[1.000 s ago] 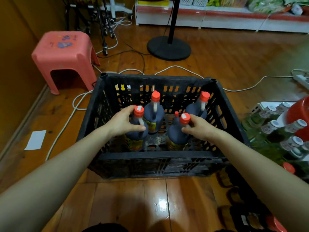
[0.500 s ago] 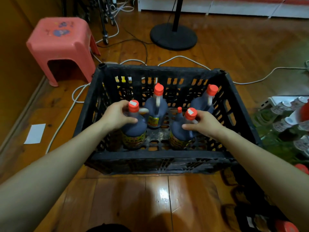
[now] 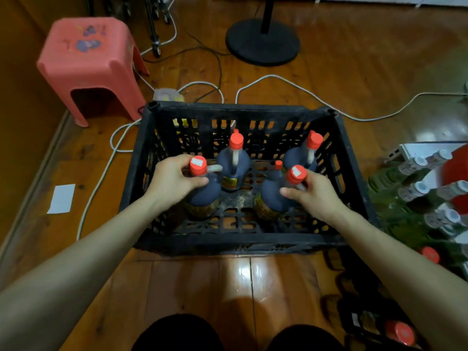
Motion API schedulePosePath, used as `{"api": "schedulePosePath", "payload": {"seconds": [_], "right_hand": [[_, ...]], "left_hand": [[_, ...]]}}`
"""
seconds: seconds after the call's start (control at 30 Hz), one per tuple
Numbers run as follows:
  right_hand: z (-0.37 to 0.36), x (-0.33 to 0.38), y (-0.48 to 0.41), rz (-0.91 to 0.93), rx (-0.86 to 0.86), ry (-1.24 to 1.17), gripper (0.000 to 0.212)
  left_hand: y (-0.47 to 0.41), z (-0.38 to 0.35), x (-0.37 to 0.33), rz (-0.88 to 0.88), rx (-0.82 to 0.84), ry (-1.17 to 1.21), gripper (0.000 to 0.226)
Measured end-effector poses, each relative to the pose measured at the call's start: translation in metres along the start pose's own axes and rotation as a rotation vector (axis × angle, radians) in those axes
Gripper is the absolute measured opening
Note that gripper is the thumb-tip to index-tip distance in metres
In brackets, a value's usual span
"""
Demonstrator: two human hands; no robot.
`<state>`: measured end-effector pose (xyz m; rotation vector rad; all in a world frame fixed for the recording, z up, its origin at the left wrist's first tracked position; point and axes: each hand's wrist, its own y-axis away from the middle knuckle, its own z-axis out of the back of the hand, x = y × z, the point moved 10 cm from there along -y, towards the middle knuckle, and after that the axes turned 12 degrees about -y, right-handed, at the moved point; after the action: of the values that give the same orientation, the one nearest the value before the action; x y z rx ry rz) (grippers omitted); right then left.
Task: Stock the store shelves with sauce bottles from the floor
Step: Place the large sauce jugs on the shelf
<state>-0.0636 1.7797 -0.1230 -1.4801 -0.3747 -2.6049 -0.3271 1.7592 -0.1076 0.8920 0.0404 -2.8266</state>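
Two at once: grips near-left bottle (image 3: 202, 196) by neck w/ left hand (image 3: 174, 178), near-right bottle (image 3: 274, 196) w/ right hand (image 3: 316, 196), inside crate (image 3: 238, 243); risks neck slip under weight, or clipping rear btls (image 3: 234, 160).

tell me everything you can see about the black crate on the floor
The black crate looks like hard plastic: rectangular, open-topped, with slotted lattice walls and a grimy grid bottom. It sits upright on the wooden floor, just ahead of the person's knees. Dark red-capped sauce bottles stand inside; the left hand grips the left front bottle and the right hand grips the right front bottle.
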Motion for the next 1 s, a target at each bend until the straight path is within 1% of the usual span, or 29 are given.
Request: {"api": "schedulePosePath", "payload": {"seconds": [0.03,0.07,0.13,0.17,0.2,0.23,0.3,0.33,0.47,0.57,0.63,0.73,0.83,0.93,1.0], "right_hand": [[0.010,0.012,0.005,-0.005,-0.019,-0.024,0.023],[0.020,0.025,0.009,-0.017,-0.034,-0.041,0.018],[0.043,0.056,0.022,-0.035,-0.065,-0.068,0.023],[0.056,0.076,0.029,-0.030,-0.079,-0.084,0.020],[0.070,0.096,0.037,-0.027,-0.088,-0.117,0.014],[0.084,0.118,0.046,-0.030,-0.098,-0.152,0.014],[0.113,0.163,0.065,-0.032,-0.114,-0.199,0.031],[0.128,0.183,0.075,-0.039,-0.124,-0.210,0.033],[0.189,0.265,0.116,-0.053,-0.198,-0.288,0.015],[0.235,0.329,0.145,-0.028,-0.249,-0.313,0.017],[0.264,0.373,0.161,0.003,-0.273,-0.318,0.019],[0.302,0.429,0.187,0.033,-0.300,-0.315,0.018],[0.338,0.479,0.220,0.067,-0.363,-0.271,0.017],[0.370,0.520,0.262,0.080,-0.479,-0.258,0.020],[0.391,0.539,0.294,0.061,-0.592,-0.282,0.016]], "left_hand": [[0.002,0.012,-0.008,0.014,0.005,0.023,0.039],[0.003,0.027,-0.018,0.025,0.011,0.043,0.038],[0.009,0.061,-0.041,0.045,0.016,0.071,0.033],[0.013,0.079,-0.055,0.045,0.012,0.082,0.031],[0.016,0.100,-0.071,0.035,0.005,0.094,0.029],[0.020,0.121,-0.088,0.026,-0.003,0.102,0.028],[0.028,0.163,-0.123,0.021,-0.013,0.115,0.027],[0.032,0.184,-0.139,0.025,-0.013,0.125,0.027],[0.042,0.264,-0.208,0.023,-0.003,0.154,0.029],[0.049,0.318,-0.266,-0.032,0.040,0.178,0.040],[0.053,0.350,-0.302,-0.058,0.071,0.232,0.038],[0.058,0.393,-0.357,-0.158,0.109,0.246,0.033],[0.065,0.435,-0.409,-0.272,0.129,0.255,0.037],[0.078,0.474,-0.462,-0.427,0.140,0.251,0.037],[0.091,0.494,-0.498,-0.536,0.168,0.234,0.034]]}}
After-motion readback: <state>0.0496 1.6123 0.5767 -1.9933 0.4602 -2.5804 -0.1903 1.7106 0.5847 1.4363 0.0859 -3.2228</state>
